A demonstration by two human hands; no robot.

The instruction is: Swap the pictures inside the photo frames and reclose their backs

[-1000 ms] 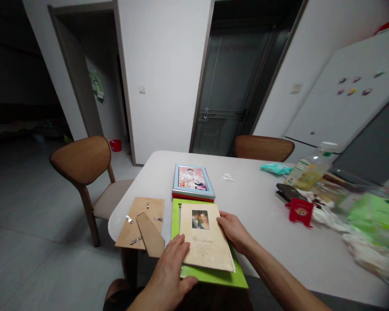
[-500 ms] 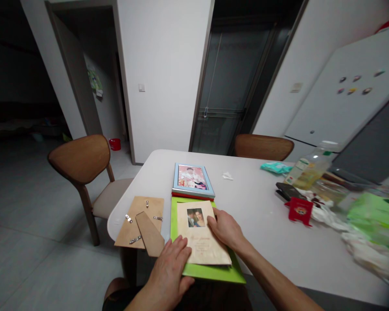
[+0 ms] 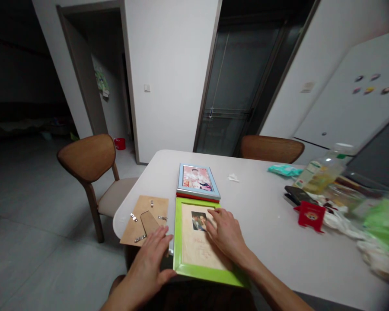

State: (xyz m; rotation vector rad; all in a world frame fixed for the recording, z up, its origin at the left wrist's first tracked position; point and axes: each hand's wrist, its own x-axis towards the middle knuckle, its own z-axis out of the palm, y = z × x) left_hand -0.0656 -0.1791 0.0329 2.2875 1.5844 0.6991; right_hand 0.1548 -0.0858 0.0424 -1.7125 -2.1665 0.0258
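A green picture frame (image 3: 177,242) lies flat at the table's near edge. Inside its border rests a cream photo sheet (image 3: 197,255) with a small picture of two people near its top. My right hand (image 3: 225,231) touches the sheet's upper right part, fingers spread, holding nothing. Left of the frame is my left hand (image 3: 149,259), fingers stretched out, its thumb by the frame's lower left corner. Partly under that hand lies a brown backing board (image 3: 129,233) with metal clips and a stand leg (image 3: 149,222).
Beyond the green frame lies a blue picture frame (image 3: 180,177) on something red. A scrap of tissue (image 3: 233,178) sits to its right. At the right are a bottle (image 3: 324,168), a red box (image 3: 311,216) and a green bag (image 3: 384,224). Chairs (image 3: 87,157) stand around the white table (image 3: 262,207).
The cream sheet, earlier lying askew over the green frame, now sits within its border. My left hand has moved left off the sheet; my right hand has shifted onto its face.
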